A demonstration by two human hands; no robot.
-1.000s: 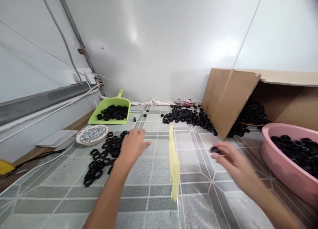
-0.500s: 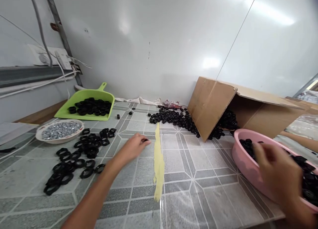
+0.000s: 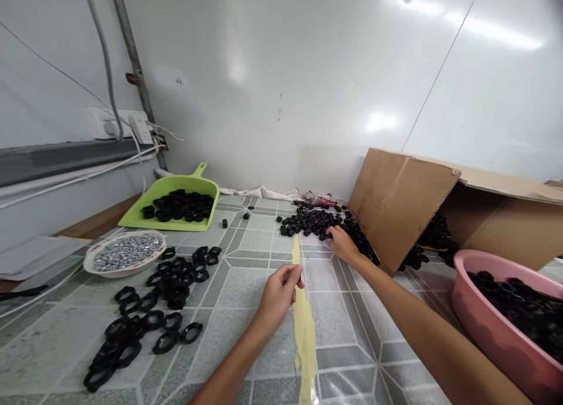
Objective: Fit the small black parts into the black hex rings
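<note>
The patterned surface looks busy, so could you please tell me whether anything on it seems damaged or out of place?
Yes, the yellow strip has ragged edges, as if torn, and a few small black pieces lie loose between the green dustpan and the black pile, apart from both.

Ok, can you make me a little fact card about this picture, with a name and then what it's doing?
Left hand: pinched above the yellow strip; can't tell if it holds anything
Right hand: fingertips at the pile of small black pieces
Black rings: loose on the left
Green dustpan: holds black pieces
Bowl: full of tiny silvery bits
Cardboard box: black pieces at its opening
Pink basin: holds black pieces, at the right
</note>
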